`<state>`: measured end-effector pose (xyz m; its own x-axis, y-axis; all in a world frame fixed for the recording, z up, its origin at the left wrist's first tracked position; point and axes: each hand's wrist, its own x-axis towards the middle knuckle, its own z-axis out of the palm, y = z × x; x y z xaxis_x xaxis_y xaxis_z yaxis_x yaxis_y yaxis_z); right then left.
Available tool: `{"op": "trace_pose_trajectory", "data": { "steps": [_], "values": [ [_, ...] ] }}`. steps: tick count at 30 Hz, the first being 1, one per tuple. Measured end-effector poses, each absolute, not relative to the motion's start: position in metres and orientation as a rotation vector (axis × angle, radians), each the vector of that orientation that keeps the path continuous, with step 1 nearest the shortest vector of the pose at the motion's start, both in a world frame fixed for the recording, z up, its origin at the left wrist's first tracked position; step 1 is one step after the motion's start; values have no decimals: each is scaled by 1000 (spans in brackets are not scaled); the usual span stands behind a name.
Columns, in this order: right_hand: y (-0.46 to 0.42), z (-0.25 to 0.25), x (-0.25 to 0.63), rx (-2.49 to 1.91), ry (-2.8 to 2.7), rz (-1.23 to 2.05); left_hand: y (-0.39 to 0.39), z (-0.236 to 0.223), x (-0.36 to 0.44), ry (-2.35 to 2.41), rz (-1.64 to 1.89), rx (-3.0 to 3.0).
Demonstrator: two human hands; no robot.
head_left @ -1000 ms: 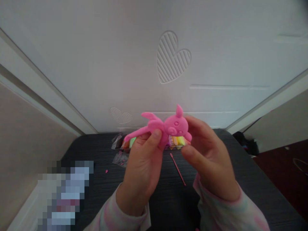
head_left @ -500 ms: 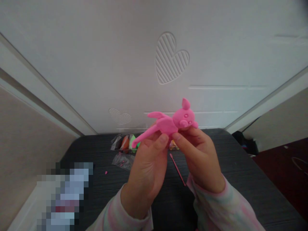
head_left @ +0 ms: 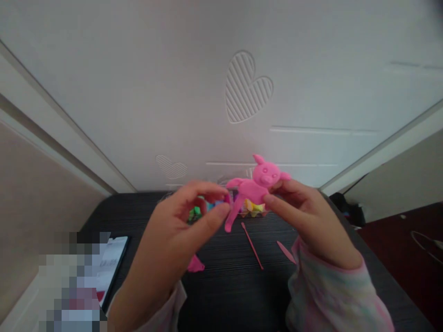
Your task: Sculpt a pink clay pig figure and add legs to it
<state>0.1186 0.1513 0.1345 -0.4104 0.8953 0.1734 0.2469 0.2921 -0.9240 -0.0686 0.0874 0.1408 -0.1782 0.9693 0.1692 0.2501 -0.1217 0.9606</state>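
A pink clay pig figure (head_left: 254,190), with a round snout, two pointed ears and long thin limbs, is held up above the desk. My right hand (head_left: 301,207) pinches its body between thumb and fingers from the right side. To the figure's left, my left hand (head_left: 183,221) is curved, thumb and index fingertips apart near the arm and leg; a small magenta patch shows between them, and I cannot tell whether it is behind. A thin pink modelling stick (head_left: 252,246) and a pink clay knife (head_left: 285,252) lie below.
On the dark desk (head_left: 235,295), a clear tray (head_left: 256,213) of coloured clay packs stands against the white panel (head_left: 194,92). A pink piece (head_left: 196,264) lies beneath my left hand. A phone (head_left: 114,263), partly blurred, is at the left.
My left hand has let go of the figure's body and moved left. The figure has turned more upright in my right hand, its leg now pointing downward.
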Motion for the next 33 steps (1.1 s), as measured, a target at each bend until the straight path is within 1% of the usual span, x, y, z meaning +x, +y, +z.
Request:
{"op": "trace_pose_trajectory", "data": {
  "steps": [2,5,8,12,22,27,33],
  "values": [
    [147,137,116,-1021,-1957,1177,93,134,-76,1501,1344,1308],
    [143,140,114,-988,-2056,1168,98,127,-79,1343,1169,1274],
    [141,140,113,-956,-2098,1166,99,128,-75,1203,1130,1262],
    [140,141,113,-936,-2055,1178,100,128,-70,1112,1191,1191],
    [140,132,105,-876,-1716,1266,110,116,-63,941,1405,984],
    [141,130,104,-885,-1737,1250,111,114,-60,929,1422,949],
    [143,132,103,-900,-1739,1349,112,117,-59,928,1548,874]
  ]
}}
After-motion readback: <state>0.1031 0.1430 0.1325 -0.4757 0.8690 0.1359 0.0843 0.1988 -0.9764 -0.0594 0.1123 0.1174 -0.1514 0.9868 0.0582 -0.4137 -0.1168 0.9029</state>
